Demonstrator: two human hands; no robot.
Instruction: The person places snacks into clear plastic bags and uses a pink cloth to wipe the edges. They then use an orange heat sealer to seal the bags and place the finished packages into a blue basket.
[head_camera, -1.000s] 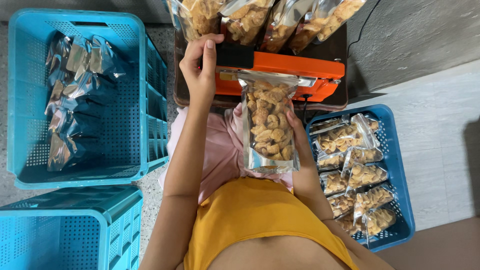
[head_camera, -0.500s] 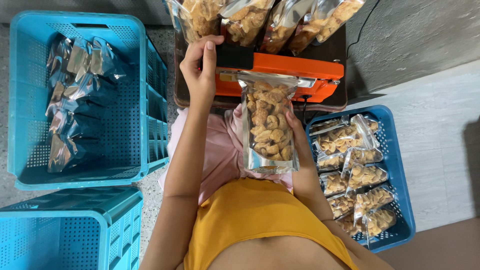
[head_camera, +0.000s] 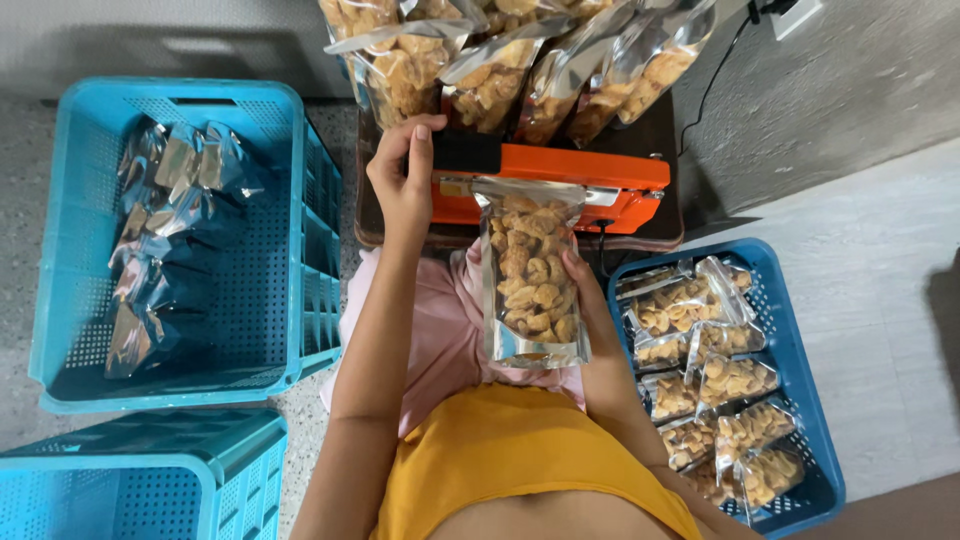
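Observation:
A clear and silver pouch of fried snacks (head_camera: 530, 272) stands upright in front of me, its top edge tucked into the orange heat sealer (head_camera: 590, 190). My right hand (head_camera: 583, 290) holds the pouch from behind, along its right side. My left hand (head_camera: 403, 180) rests on the black handle at the sealer's left end, fingers curled over it. The sealer sits on a dark low table (head_camera: 672, 225) above my lap.
Several filled pouches (head_camera: 520, 60) lie heaped behind the sealer. A blue crate (head_camera: 300, 240) on the left holds silver pouches. A blue basket (head_camera: 790, 330) on the right holds filled snack pouches. Another blue crate (head_camera: 150, 470) sits lower left. A power cord (head_camera: 725, 60) runs to the wall.

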